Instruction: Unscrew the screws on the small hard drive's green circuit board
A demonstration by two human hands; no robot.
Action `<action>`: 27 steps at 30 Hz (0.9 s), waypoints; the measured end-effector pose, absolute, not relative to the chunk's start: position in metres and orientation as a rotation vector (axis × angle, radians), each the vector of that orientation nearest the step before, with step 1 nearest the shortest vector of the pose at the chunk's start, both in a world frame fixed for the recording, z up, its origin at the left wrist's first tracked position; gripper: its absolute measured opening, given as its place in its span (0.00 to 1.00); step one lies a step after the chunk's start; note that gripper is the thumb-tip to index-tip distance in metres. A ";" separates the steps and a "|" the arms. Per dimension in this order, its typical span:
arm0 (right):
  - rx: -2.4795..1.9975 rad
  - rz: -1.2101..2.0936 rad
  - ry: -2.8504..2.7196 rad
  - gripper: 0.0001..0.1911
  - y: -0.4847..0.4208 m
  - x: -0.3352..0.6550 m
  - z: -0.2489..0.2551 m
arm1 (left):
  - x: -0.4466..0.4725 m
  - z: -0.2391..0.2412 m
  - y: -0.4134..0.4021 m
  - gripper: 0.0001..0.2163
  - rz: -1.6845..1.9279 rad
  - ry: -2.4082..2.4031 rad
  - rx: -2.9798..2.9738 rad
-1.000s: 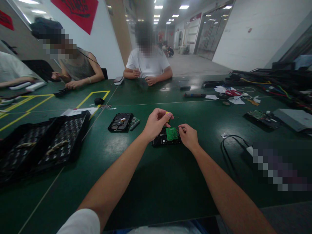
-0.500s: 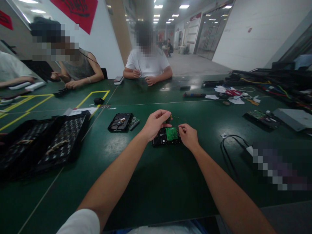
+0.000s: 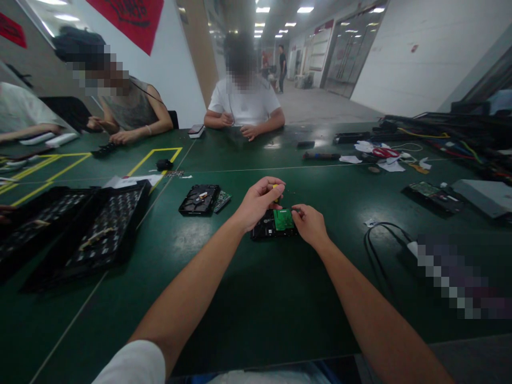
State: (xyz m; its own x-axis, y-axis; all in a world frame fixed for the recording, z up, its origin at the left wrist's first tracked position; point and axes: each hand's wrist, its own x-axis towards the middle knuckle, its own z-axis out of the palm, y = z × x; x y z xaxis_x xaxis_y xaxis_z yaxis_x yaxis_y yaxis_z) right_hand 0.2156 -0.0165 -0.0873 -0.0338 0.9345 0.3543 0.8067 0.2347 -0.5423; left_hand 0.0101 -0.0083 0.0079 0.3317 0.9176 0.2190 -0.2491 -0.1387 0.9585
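A black hard drive [image 3: 267, 228] with a green circuit board [image 3: 283, 218] facing up lies on the green table [image 3: 248, 298] in front of me. My left hand [image 3: 258, 201] hovers just above the drive, fingers pinched round a small yellow-handled screwdriver [image 3: 276, 187]. My right hand [image 3: 310, 224] rests at the drive's right edge, fingers curled against it; what they pinch is too small to make out.
A second opened hard drive [image 3: 199, 199] with a loose board lies to the left. Black screwdriver bit cases [image 3: 80, 226] sit at far left. A black cable [image 3: 380, 242], another drive [image 3: 430, 193] and tangled wires [image 3: 448, 133] lie to the right. Two people sit across the table.
My left hand has turned slightly with the screwdriver above the drive. My right hand has stayed at the drive's edge. The view has shifted a little.
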 end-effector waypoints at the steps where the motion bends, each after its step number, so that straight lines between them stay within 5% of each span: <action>1: -1.599 0.239 -1.874 0.15 -0.016 0.216 -0.088 | 0.010 0.008 -0.009 0.14 1.156 0.680 1.332; 27: -1.609 0.283 -1.886 0.12 -0.015 0.217 -0.089 | 0.010 0.005 -0.004 0.18 1.189 0.712 1.285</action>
